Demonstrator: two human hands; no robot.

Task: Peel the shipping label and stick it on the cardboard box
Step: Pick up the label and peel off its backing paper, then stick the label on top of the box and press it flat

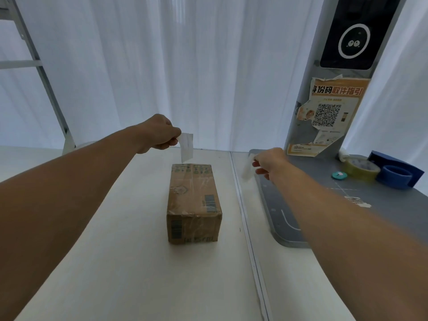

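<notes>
A: Item one, shipping label point(186, 147)?
B: Pinched at its top corner by the left hand point(159, 133) fingers point(174, 140), hanging above the far end of the cardboard box point(194, 202).
A: Box?
B: On the white worktop point(129, 251), centre.
A: Right hand point(269, 162)?
B: Fingers grasp a translucent backing strip point(247, 169), well apart from the label.

Both forearms run off the frame's edges at seven and four o'clock, the fingertips of the left hand point(159, 133) are tucked behind the white label point(186, 147), the strip in the right hand point(268, 162) is blurred, and the cardboard box point(193, 202) print is unreadable.
</notes>
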